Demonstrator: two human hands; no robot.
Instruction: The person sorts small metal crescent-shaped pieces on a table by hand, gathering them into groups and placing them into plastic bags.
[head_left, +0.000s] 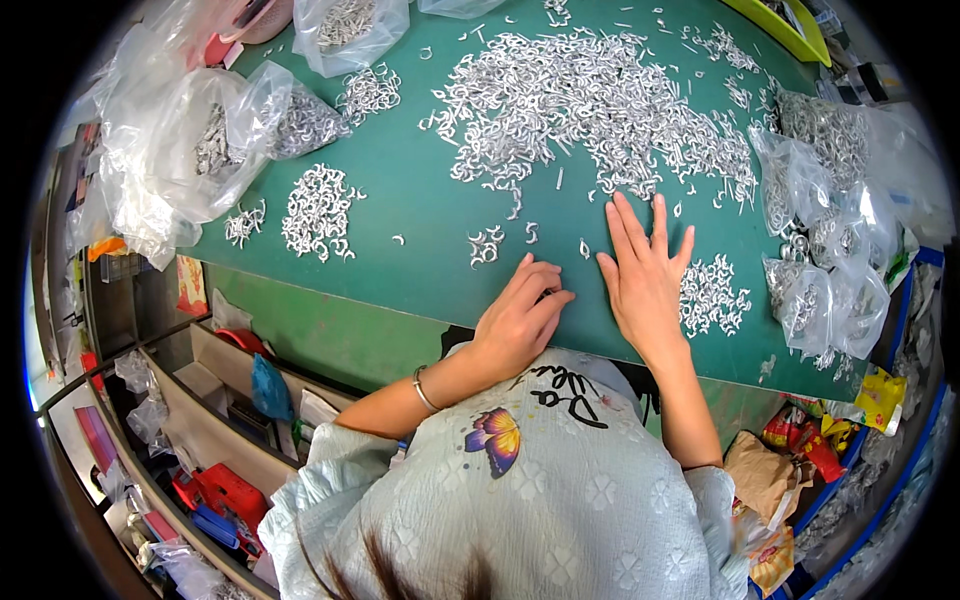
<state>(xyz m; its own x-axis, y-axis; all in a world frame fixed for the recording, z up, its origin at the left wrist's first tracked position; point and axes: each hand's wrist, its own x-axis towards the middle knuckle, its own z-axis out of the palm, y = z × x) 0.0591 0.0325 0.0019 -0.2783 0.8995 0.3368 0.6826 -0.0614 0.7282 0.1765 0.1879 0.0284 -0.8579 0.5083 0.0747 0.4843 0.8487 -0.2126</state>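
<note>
Green bench (420, 230): a mat-covered top is carrying everything, bending toward the rim of the view.
Hidden parts: the person's head and patterned top are covering the near bench edge at 6 o'clock; the left thumb and whatever may be lying under either palm are out of sight; the single metal pieces are too small to make out beyond a curled hook shape.
Left hand (520, 320): it is lying knuckles-up just left of the right hand, with a thin bangle (424, 390) on the wrist.
Left fingers (548, 290): they are curling loosely inward with the tips pressing on the bench; I cannot tell whether they are pinching a piece.
Right hand (645, 275): it is lying flat, palm down, pointing toward 12 o'clock.
Right fingers (640, 225): they are stretching out, spread and released, the tips reaching the near edge of the large heap of silver hooks (600, 110).
Small hook clusters: one (714, 295) is sitting just at 3 o'clock of the right hand, another (486, 245) at 11 o'clock of the left hand, a third (318, 210) well apart at 9 o'clock.
Clear bags (825, 260): they are holding more hooks at 3 o'clock, with further bags (200, 150) at 10 o'clock.
</note>
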